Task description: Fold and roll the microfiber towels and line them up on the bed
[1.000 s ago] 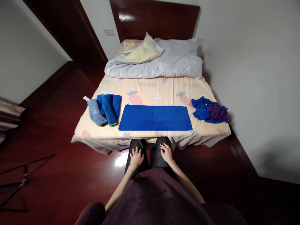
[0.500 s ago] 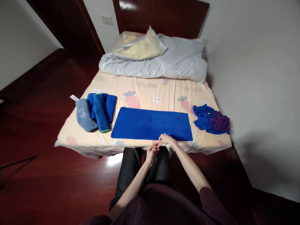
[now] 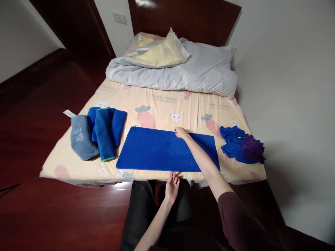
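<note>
A blue towel (image 3: pixel 154 150) lies flat across the front of the bed, a folded oblong with its long side toward me. My right hand (image 3: pixel 181 132) reaches over it to the middle of its far edge, fingers bent and closed at that edge; my forearm covers part of the cloth. Just in front of the near edge, my left hand (image 3: pixel 172 186) is palm up above my knees, holding nothing, with its fingers loosely apart.
On the left lie a grey-blue rolled towel (image 3: pixel 83 137), a green-edged blue rolled towel (image 3: pixel 104 134) and more blue rolls. Crumpled blue (image 3: pixel 232 134) and purple cloths (image 3: pixel 253 148) lie at right. A bunched grey quilt (image 3: pixel 209 69) covers the bed's head, near the wall.
My right hand has moved from the towel's near edge to its far edge. My left hand has parted from it and turned palm up. My view has shifted closer to the bed.
</note>
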{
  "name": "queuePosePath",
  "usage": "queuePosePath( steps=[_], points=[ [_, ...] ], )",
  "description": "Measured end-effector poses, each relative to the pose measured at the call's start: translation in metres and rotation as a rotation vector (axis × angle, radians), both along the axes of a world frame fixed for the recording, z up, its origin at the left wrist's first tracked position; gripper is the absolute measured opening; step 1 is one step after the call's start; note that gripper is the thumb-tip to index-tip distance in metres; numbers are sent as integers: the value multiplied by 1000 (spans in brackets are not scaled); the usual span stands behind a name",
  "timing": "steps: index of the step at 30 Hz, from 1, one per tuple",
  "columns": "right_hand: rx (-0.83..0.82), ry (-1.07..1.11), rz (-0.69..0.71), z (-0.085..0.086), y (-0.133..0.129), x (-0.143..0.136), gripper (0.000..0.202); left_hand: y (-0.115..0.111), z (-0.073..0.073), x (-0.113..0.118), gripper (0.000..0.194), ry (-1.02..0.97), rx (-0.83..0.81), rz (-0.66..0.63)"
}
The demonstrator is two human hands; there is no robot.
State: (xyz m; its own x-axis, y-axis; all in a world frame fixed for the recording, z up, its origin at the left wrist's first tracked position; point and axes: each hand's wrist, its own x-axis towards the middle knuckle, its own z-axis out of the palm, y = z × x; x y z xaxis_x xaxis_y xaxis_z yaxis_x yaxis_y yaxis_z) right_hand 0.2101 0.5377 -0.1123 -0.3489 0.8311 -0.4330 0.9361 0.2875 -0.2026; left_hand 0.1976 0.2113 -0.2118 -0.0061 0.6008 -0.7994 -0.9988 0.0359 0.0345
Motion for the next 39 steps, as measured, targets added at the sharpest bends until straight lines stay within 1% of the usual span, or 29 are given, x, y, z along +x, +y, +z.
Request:
queuePosePath(
  steps=[3, 7, 11, 15, 21, 25, 31, 36, 39],
  points=[
    [-11, -41, -24, -14, 13, -6, 37, 9, 3, -1, 19, -37, -43, 44],
    [10, -65, 6, -31, 20, -11, 34, 19, 3, 1, 21, -47, -26, 77],
    [21, -81, 48, -37, 24, -14, 27, 28, 5, 6, 22, -60, -15, 79],
    [25, -96, 61, -32, 24, -17, 19, 34, 9, 8, 21, -45, -36, 79],
    [6, -111, 23, -18, 23, -17, 22, 33, 6, 9, 22, -52, -44, 82],
    [-21, -112, 4, -15, 23, -14, 24, 33, 5, 10, 22, -59, -35, 82],
    [-1, -58, -42, -10, 24, -7, 25, 32, 13, 8, 18, -44, -85, 72],
    [29, -18, -56, 3, 25, -1, 26, 28, 20, 7, 16, -76, -91, 75],
    [51, 0, -43, 13, 23, 1, 26, 26, 26, 8, 13, -85, -89, 78]
  ],
)
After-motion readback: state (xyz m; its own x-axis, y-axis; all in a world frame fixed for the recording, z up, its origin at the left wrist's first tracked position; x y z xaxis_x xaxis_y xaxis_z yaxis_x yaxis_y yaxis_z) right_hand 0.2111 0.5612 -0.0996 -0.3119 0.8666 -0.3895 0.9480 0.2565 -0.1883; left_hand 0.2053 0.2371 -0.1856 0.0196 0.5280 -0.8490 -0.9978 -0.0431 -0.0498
